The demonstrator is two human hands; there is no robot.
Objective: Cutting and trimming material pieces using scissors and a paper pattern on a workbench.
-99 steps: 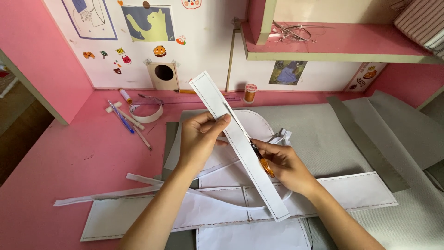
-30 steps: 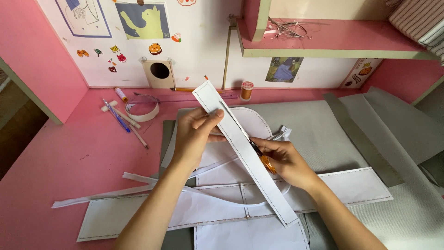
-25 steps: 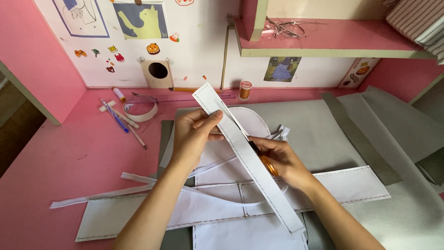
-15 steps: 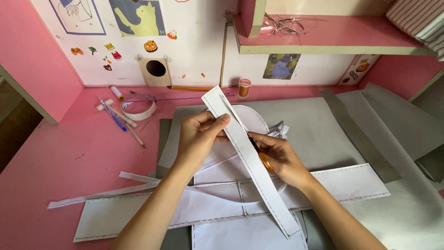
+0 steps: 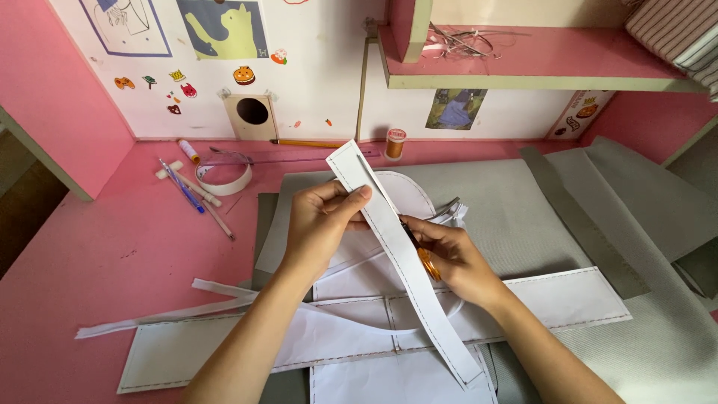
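My left hand (image 5: 321, 224) pinches the upper part of a long white paper strip (image 5: 400, 254) with a dashed line along its edge. The strip slants from upper left to lower right above the desk. My right hand (image 5: 456, 258) is just behind the strip and grips orange-handled scissors (image 5: 428, 263), whose blades are hidden by the paper. Below both hands lie white paper pattern pieces (image 5: 374, 329) and thin paper offcuts (image 5: 172, 314) on the pink desk (image 5: 112, 262).
Grey felt fabric (image 5: 523, 217) covers the desk's right half. At the back left sit a tape roll (image 5: 223, 178), pens (image 5: 187, 191) and a glue stick (image 5: 188, 151). A thread spool (image 5: 395, 144) and pencil (image 5: 308, 143) lie by the wall. A pink shelf (image 5: 538, 63) hangs overhead.
The paper strip has slid down and back between my hands, so less of it sticks up past my left fingers. My right hand with the scissors stays beside it.
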